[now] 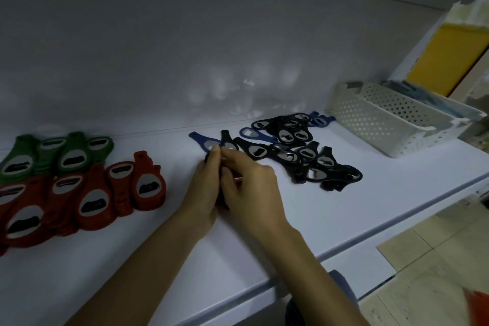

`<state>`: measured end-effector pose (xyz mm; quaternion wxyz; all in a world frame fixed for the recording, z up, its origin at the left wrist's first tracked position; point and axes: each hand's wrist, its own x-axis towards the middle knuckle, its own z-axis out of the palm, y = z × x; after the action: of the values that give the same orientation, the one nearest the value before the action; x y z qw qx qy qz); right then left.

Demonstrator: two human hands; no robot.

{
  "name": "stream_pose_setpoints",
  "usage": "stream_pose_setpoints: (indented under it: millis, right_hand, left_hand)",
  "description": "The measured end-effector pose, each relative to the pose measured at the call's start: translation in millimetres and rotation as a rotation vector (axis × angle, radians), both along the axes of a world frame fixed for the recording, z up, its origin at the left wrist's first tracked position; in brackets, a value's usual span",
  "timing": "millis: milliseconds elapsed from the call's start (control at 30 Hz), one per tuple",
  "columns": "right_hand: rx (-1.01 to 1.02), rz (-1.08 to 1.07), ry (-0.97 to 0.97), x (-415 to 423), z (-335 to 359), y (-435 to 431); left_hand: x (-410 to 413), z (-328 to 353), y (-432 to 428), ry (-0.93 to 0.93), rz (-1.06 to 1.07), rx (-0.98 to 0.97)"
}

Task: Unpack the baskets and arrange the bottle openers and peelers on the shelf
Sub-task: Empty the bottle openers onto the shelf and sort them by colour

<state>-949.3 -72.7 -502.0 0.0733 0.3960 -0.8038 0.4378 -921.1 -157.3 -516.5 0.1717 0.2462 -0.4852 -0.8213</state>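
The white shelf (330,219) takes up most of the view, with its front edge running from near centre to far right. A plain white back wall (185,47) rises behind it. Beige floor tiles (436,259) show at the near right, and a yellow panel (444,58) stands at the far right.

A cream perforated basket (370,116) sits at the shelf's far right, its long axis slanting from far left to near right. Blue-grey things (420,96) show above its far rim, too blurred to name.

The red bottle openers (87,201) lie flat in overlapping rows at the near left. Their long axes run near to far, and the narrow holed ends point away. The green bottle openers (60,153) lie just behind them, pointing the same way.

Right of centre is a loose pile of black bottle openers (304,156), with axes pointing every way. A few blue bottle openers (203,140) lie at the pile's edges. The leftmost one has its narrow end pointing far left.

At the shelf's centre, the left hand (203,188) and right hand (254,188) meet. Both sets of fingers are curled round a stack of black openers (223,204), which is held on edge between them. The stack's long axis runs near to far, and one end shows past the left fingertips.
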Motion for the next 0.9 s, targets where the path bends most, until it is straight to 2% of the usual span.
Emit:
stream_pose_setpoints:
  millis: [100,167,233,300,333,367,433,467,533,567,600,633,700,767,800,833,867,900]
  right_hand:
    - [0.075,0.027,0.007,-20.5,9.7,-3.6]
    - [0.198,0.093,0.102,-28.8,11.4,-5.8]
    - [0.163,0.124,0.115,-32.7,7.0,-9.5]
    - [0.016,-0.036,0.07,-44.6,0.5,-10.7]
    - [0.026,-0.158,0.097,-54.8,-3.6,-9.4]
    - [0.138,-0.257,0.144,-66.9,-8.9,-6.9]
    - [0.42,-0.31,0.185,-84.6,-19.4,-1.6]
    - [0.496,-0.313,0.188,-86.8,-23.6,-0.3]
    - [0.515,-0.316,0.27,-86.5,-28.4,0.1]
    - [0.469,-0.316,0.325,-85.3,-28.7,0.0]
    - [0.34,-0.317,0.334,-83.7,-28.2,-0.3]
    - [0.134,-0.316,0.242,-82.1,-26.6,-0.5]
    - [-0.356,-0.199,-0.212,-77.8,-20.5,1.8]
    - [-0.68,0.039,-0.706,-73.2,-12.2,4.2]
    - [-0.73,0.123,-0.844,-72.3,-11.1,5.0]
    - [-0.709,0.17,-0.887,-71.5,-10.7,6.1]
    - [-0.637,0.182,-0.816,-70.2,-10.1,6.2]
    - [-0.54,0.174,-0.667,-67.4,-11.2,5.0]
  left_hand:
    - [4.0,4.1,-5.7,0.072,-0.029,0.224]
    - [3.0,3.5,-6.0,0.083,-0.031,0.248]
    - [2.4,2.7,-7.3,0.087,-0.009,0.285]
    - [3.9,2.9,-10.4,0.115,-0.005,0.357]
    - [4.5,2.6,-11.7,0.122,-0.002,0.394]
    - [4.5,1.8,-12.3,0.116,0.002,0.418]
    - [3.1,0.2,-12.3,0.092,-0.001,0.423]
    - [2.0,-0.1,-11.8,0.082,-0.005,0.413]
    - [-0.4,-0.2,-11.0,0.069,-0.01,0.39]
    - [-1.0,-0.2,-10.6,0.064,-0.011,0.38]
    - [-1.4,-0.3,-10.7,0.06,-0.015,0.372]
    - [-1.5,-0.5,-11.0,0.056,-0.019,0.365]
    - [-1.2,0.2,-11.1,0.053,-0.036,0.367]
    - [-1.9,1.3,-11.3,0.072,-0.083,0.373]
    - [-2.2,1.9,-11.6,0.081,-0.126,0.367]
    - [-2.4,2.9,-11.7,0.091,-0.187,0.356]
    - [-1.8,4.0,-10.8,0.1,-0.259,0.334]
    - [-0.9,4.6,-9.3,0.104,-0.328,0.283]
